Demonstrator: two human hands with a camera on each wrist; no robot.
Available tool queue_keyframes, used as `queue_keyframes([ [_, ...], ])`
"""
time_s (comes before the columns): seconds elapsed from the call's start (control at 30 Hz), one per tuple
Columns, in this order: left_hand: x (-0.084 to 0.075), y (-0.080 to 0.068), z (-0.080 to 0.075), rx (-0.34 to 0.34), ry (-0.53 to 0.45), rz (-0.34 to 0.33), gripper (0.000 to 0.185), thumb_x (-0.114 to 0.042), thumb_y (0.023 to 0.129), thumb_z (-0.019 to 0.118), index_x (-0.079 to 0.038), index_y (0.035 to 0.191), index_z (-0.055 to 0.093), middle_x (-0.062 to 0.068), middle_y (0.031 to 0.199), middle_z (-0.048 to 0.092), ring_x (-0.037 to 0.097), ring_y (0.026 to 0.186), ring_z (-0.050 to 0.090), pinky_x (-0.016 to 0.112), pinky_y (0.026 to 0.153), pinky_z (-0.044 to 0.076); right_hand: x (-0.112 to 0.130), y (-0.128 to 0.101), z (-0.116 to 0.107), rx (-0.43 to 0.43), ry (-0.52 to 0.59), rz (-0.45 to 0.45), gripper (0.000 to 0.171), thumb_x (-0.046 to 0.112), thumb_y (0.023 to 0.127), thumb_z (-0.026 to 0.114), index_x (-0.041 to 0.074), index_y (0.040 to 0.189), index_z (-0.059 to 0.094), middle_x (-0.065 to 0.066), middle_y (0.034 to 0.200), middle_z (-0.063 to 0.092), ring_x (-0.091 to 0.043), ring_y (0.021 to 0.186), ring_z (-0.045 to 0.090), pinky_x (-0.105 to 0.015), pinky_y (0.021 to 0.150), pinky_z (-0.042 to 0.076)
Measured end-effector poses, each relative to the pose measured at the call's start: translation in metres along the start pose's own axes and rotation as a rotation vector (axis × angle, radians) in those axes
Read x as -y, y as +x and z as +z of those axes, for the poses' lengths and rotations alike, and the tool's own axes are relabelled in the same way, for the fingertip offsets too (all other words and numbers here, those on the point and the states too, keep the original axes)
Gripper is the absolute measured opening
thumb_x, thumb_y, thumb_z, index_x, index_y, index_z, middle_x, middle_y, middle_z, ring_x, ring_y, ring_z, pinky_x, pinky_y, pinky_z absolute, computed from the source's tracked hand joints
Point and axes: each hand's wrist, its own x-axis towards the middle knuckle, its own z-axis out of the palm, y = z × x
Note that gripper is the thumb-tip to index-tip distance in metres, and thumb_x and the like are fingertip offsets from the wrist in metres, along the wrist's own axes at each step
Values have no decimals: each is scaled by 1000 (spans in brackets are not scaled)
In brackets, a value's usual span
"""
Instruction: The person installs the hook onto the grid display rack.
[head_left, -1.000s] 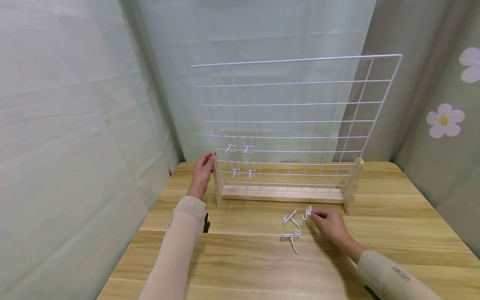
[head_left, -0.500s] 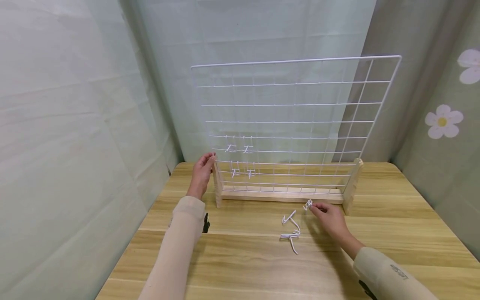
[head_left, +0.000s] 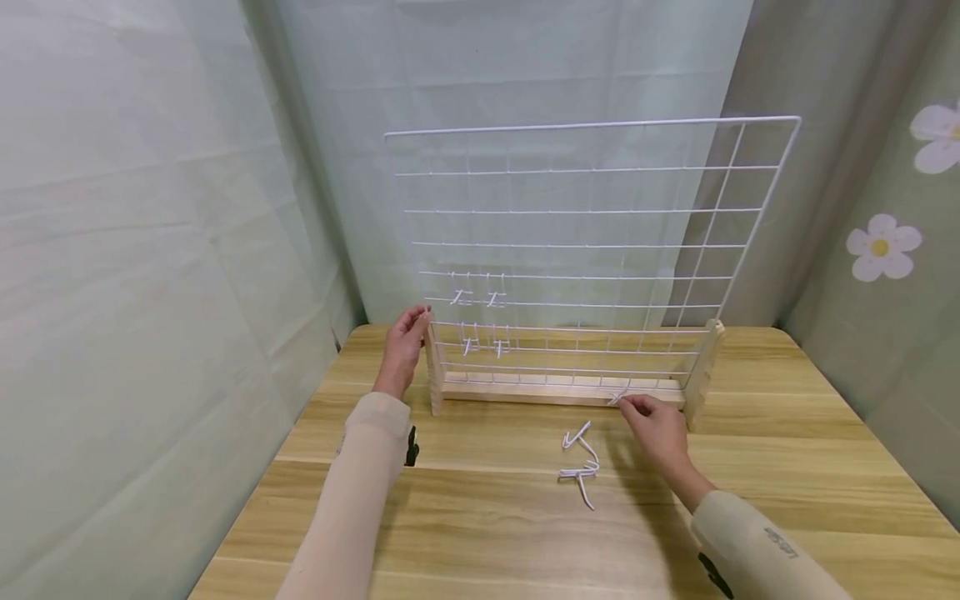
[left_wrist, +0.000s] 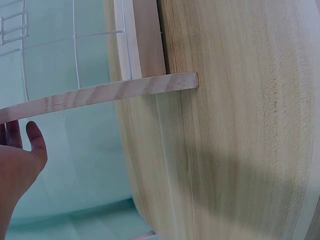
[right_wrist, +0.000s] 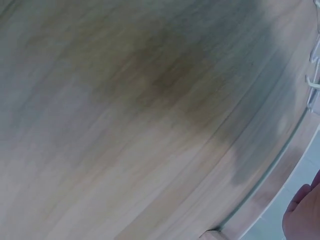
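Note:
A white wire grid panel [head_left: 585, 242] stands upright in a wooden base [head_left: 562, 390] on the wooden table [head_left: 487, 533]. Several white wire hooks [head_left: 480, 321] hang low on its left side. My left hand [head_left: 406, 343] holds the base's left wooden post [head_left: 435, 375], fingers against its top; in the left wrist view the left hand [left_wrist: 17, 160] sits beside that post [left_wrist: 100, 92]. My right hand [head_left: 654, 421] pinches a small white hook [head_left: 617, 397] in its fingertips, raised just in front of the base's right part. Loose white hooks [head_left: 581, 462] lie on the table left of that hand.
Pale green curtains surround the table on the left, back and right; the right one [head_left: 885, 242] carries white flower prints. The table's left edge [head_left: 300, 433] runs close to the curtain. The right wrist view shows blurred table wood [right_wrist: 140, 110] and a bit of the hand [right_wrist: 302, 215].
My right hand has lifted a hook from the table and carried it forward toward the grid's base. The left hand has stayed on the post.

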Motion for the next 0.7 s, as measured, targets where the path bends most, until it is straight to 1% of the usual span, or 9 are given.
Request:
queue_keyframes([
  [0.1,0,0,0,3,-11,4,46,-32,105,50,-5,142,48,13,144,48,23,129,45,42,111,35,2,0,1,-59,-6,-19,20,23,91,71,4,93,77,-6,83,73,-14,74,60,-26,66,45],
  [0.2,-1,0,0,5,-26,6,46,-31,105,50,-3,142,47,16,145,47,24,128,45,42,112,34,4,1,2,-110,-8,-38,18,21,90,71,5,90,77,-5,79,72,-15,71,59,-27,65,44],
  [0.33,-2,0,1,-3,-27,5,45,-30,105,50,-2,141,48,15,143,48,25,127,46,42,110,36,8,4,3,-183,-29,-81,16,19,89,71,4,90,77,-8,82,73,-22,75,65,-34,68,49],
  [0.47,-2,0,2,-18,-18,0,44,-29,105,51,-3,140,49,10,141,51,24,127,47,42,109,37,14,7,2,-272,-57,-119,17,20,89,69,5,91,78,-11,86,74,-28,81,69,-42,68,51],
  [0.6,-2,0,2,-28,-9,-4,41,-29,104,52,-5,137,52,9,139,53,23,125,48,42,108,38,21,10,0,-346,-43,-89,19,22,90,68,6,90,78,-11,86,74,-28,79,68,-43,66,48],
  [0.7,-2,1,2,-27,-12,4,40,-28,104,53,-4,136,53,10,138,53,23,124,48,42,107,39,26,12,-3,-395,-34,-56,20,23,89,67,7,89,78,-12,85,74,-29,78,68,-45,65,45],
])
